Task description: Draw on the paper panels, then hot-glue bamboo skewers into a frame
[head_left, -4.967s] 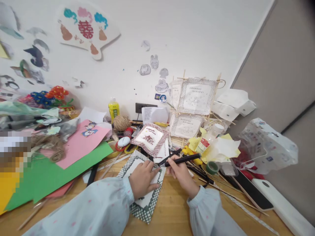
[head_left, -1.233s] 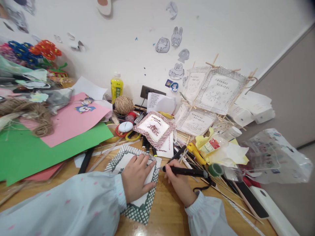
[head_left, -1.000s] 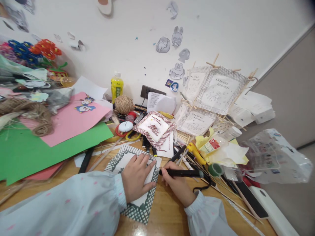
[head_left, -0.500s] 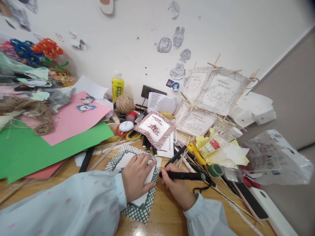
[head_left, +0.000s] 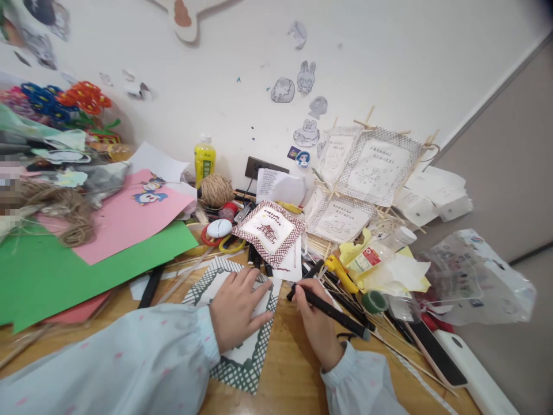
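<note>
Right hand (head_left: pixel 317 325) clamping black pen (head_left: pixel 337 314), now tilting it more steeply, marking apparently pausing; left hand (head_left: pixel 237 309), spread apart, pinning patterned paper (head_left: pixel 237 373)

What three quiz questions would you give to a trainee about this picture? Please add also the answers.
1. What is the right hand holding?
2. True or false: the pink sheet lies partly on top of the green sheet.
3. The left hand rests on: (a) the ball of twine; (b) the green-bordered paper; (c) the clear plastic bag.

Key: 1. A black pen. 2. True. 3. b.
</note>
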The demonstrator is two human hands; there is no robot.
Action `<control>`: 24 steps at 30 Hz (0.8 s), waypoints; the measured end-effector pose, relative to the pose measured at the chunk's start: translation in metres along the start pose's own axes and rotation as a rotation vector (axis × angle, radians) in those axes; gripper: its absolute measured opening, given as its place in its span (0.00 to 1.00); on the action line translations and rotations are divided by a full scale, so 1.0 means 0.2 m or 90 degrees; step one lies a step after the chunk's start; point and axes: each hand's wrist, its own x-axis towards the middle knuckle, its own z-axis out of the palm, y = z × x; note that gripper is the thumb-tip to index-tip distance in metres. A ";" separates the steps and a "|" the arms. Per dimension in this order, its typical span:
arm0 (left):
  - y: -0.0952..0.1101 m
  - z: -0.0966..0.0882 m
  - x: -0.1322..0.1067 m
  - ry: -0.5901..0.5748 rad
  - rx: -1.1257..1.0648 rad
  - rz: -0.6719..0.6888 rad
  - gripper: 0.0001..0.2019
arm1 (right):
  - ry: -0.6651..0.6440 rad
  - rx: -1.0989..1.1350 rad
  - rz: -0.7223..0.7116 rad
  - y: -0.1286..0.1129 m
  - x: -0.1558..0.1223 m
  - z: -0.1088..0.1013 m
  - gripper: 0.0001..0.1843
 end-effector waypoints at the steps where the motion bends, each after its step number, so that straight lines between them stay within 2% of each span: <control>1: -0.02 -0.01 0.01 0.014 0.010 -0.006 0.20 | 0.019 0.021 -0.003 0.00 0.01 0.00 0.10; 4: -0.07 -0.01 0.05 0.036 0.058 -0.041 0.13 | 0.038 0.079 -0.004 0.00 0.04 0.02 0.15; 7: -0.11 0.00 0.07 0.046 0.082 -0.063 0.14 | -0.014 0.087 -0.011 0.02 0.06 0.04 0.15; 9: -0.13 0.01 0.08 0.043 0.076 -0.055 0.12 | -0.035 0.067 -0.056 0.03 0.06 0.05 0.14; 13: -0.14 0.01 0.09 0.045 0.030 0.000 0.04 | -0.035 0.058 -0.111 0.04 0.06 0.09 0.17; 16: -0.10 0.00 0.10 0.083 -0.003 0.072 0.05 | -0.073 0.123 -0.095 0.02 0.06 0.10 0.22; 19: -0.06 -0.04 0.09 0.121 0.010 0.140 0.07 | -0.124 0.185 -0.071 -0.02 0.08 0.09 0.17; 21: -0.06 -0.08 0.09 0.154 0.030 0.121 0.08 | -0.085 0.208 -0.063 -0.04 0.09 0.06 0.09; 24: -0.11 -0.14 0.09 0.233 -0.016 -0.023 0.14 | 0.086 0.242 -0.035 -0.03 0.10 0.01 0.08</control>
